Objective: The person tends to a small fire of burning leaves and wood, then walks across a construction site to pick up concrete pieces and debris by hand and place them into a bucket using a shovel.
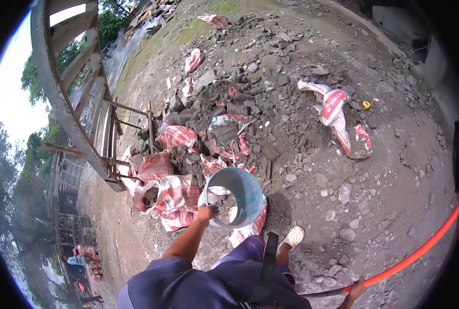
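Gripping the blue bucket (pixel 249 198) by its left rim with the left hand (pixel 208 212)! Holding it just ahead of the legs, right beside red-and-white sacks (pixel 180 190). Out on the right side, clasping a long orange-and-black tube (pixel 420 252) with the right hand (pixel 354 292); perhaps stiff, hard to judge through so bent a view. Over now to broken rubble (pixel 276 77), strewn ahead, and to 1 crumpled sack (pixel 335 105) near a small yellow object (pixel 366 105). Far left, up to a wooden frame (pixel 69 110).
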